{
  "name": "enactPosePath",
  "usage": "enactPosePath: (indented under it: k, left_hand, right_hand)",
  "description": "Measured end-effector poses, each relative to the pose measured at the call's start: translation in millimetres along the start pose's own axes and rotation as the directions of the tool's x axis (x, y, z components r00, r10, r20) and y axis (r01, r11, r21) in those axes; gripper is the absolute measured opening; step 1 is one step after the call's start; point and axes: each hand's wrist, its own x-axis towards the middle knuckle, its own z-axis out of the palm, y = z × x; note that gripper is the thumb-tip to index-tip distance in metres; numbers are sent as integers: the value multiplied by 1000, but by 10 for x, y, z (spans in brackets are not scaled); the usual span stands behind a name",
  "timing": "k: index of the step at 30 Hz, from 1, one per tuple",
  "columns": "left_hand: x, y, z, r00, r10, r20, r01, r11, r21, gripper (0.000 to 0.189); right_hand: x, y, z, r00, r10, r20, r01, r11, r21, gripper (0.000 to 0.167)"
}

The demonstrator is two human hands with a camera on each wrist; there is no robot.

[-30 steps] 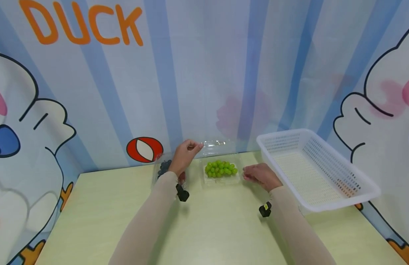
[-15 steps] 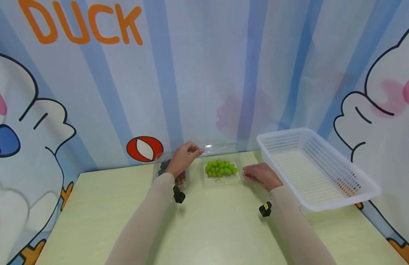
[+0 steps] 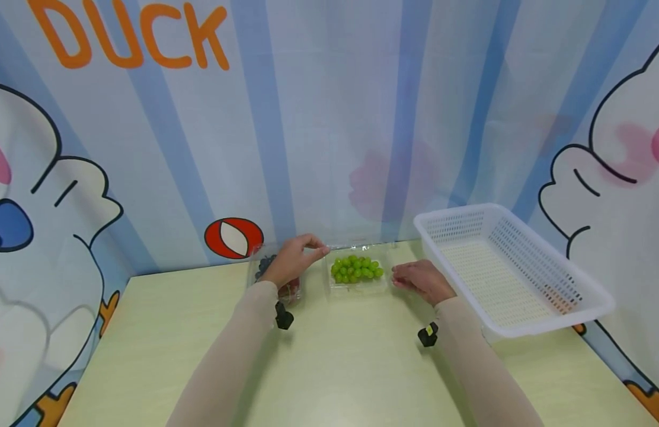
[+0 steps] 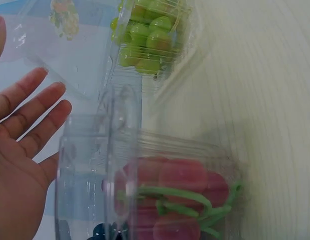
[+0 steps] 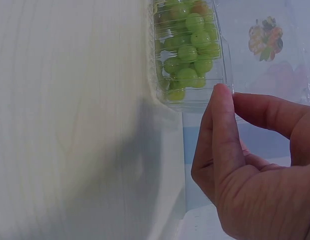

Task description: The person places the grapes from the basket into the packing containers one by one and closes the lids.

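Bright green grapes (image 3: pixel 356 270) lie in a clear plastic clamshell box (image 3: pixel 356 289) whose lid (image 4: pixel 69 45) is hinged at the back and tilted, not fully down. My left hand (image 3: pixel 294 261) pinches the lid's left corner between thumb and index finger; the other fingers spread apart in the left wrist view. My right hand (image 3: pixel 422 280) pinches the right side of the clamshell's rim, thumb against index finger in the right wrist view. Beneath my left forearm a second clear box (image 4: pixel 84 165) holds dark blue fruit (image 3: pixel 265 265) and red grapes (image 4: pixel 180 177) with green stems.
A white perforated plastic basket (image 3: pixel 513 329) stands on the right, beside my right forearm. The pale wooden table (image 3: pixel 340 362) ends at a blue striped curtain (image 3: pixel 335 118) close behind the boxes.
The clamshell's lid has swung lower and forward over the green grapes. My left hand has moved down with it. My right hand has stayed at the box's right side.
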Motion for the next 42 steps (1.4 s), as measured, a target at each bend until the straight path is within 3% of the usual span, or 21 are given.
enactPosePath:
  k: [6, 14, 23, 27, 32, 42]
  left_hand:
    - [5, -62, 1, 999, 14, 29, -15, 999, 34, 41]
    - [6, -108, 14, 997, 46, 70, -54, 990, 128, 31]
    - [-6, -89, 19, 990, 48, 134, -76, 974, 213, 49]
    - [-10, -58, 6, 985, 44, 166, -94, 949, 302, 57]
    - [-16, -28, 10, 977, 60, 203, -142, 896, 420, 62]
    - [-54, -39, 39, 970, 24, 243, -156, 826, 542, 74]
  right_hand:
    - [12, -4, 1, 999, 28, -15, -28, 999, -19, 46]
    - [18, 2, -6, 999, 34, -15, -34, 999, -16, 47]
    - [-11, 20, -5, 1000, 22, -5, -22, 1000, -5, 48]
    - [-24, 22, -3, 1000, 16, -4, -16, 1000, 10, 47]
    - [-37, 17, -5, 999, 25, -20, -25, 999, 45, 45]
    - [-32, -20, 15, 995, 81, -57, -78, 995, 57, 41]
